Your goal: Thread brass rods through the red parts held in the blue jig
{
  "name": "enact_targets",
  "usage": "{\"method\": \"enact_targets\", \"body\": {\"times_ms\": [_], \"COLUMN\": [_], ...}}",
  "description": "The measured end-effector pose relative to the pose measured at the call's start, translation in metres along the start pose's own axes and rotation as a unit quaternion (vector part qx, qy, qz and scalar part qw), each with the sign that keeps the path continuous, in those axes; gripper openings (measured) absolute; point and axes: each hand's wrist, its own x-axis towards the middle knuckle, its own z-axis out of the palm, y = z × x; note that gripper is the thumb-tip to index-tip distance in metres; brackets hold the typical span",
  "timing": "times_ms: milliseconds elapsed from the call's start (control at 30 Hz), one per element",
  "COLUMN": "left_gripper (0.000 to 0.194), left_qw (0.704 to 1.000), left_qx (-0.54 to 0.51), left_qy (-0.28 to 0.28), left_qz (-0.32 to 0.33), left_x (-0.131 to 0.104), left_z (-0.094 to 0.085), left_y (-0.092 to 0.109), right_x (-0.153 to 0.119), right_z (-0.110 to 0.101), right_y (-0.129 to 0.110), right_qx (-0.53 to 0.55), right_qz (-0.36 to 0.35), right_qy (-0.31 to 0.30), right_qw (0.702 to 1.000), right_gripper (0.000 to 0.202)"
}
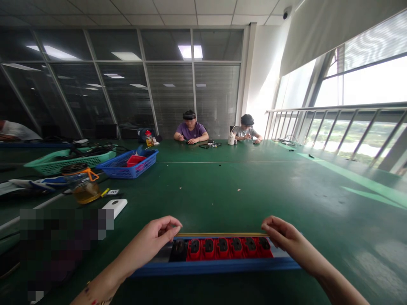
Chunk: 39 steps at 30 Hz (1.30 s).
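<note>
A long blue-and-grey power strip [219, 266] lies across the near side of the green table. Along it runs a row of several red sockets [222, 249] with black centres, and a black socket [178, 250] sits at the left end. My left hand [161, 234] is over the strip's left part, thumb and fingers pinched together. Over the right part, my right hand [281, 233] is curled in a similar pinch. A thin yellow-orange line [222, 234] follows the strip's far edge between my hands. Whether my fingertips hold anything is too small to make out.
On the left are a blue basket [127, 169] with a red box inside, a green basket [47, 165] with cables, a jar of amber liquid [84, 188] and a white device [116, 207]. Two people [190, 129] sit across the green table [203, 199]. Railings [333, 127] stand right.
</note>
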Motion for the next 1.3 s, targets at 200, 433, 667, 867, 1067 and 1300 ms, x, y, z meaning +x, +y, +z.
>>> {"method": "enact_targets", "body": {"times_ms": [200, 433, 667, 867, 1067, 1300], "left_gripper": [0.029, 0.028, 0.031, 0.031, 0.034, 0.033], "left_qw": [0.999, 0.999, 1.000, 0.998, 0.994, 0.996], "left_qx": [-0.039, -0.041, -0.005, 0.034, 0.081, 0.082], "left_qy": [-0.007, -0.001, 0.010, 0.041, 0.066, 0.024], "left_qz": [-0.002, -0.009, -0.004, -0.013, -0.022, -0.022], "left_x": [-0.003, -0.004, -0.007, -0.005, -0.004, -0.006], "left_z": [0.010, 0.009, 0.012, 0.016, 0.019, 0.021], "left_y": [-0.012, -0.013, -0.014, -0.025, -0.029, -0.021], "right_x": [0.001, 0.001, 0.001, 0.002, 0.006, 0.005], "right_z": [0.003, 0.007, 0.007, 0.006, 0.008, 0.008], "right_y": [0.017, 0.020, 0.023, 0.028, 0.037, 0.038], "right_qx": [0.051, 0.074, -0.004, -0.058, -0.103, -0.143], "right_qz": [0.014, 0.052, 0.034, 0.023, 0.032, 0.023], "right_qy": [0.019, 0.070, 0.039, 0.028, 0.045, 0.067], "right_qw": [0.998, 0.993, 0.999, 0.998, 0.993, 0.987], "right_gripper": [0.029, 0.034, 0.036, 0.033, 0.032, 0.033]}}
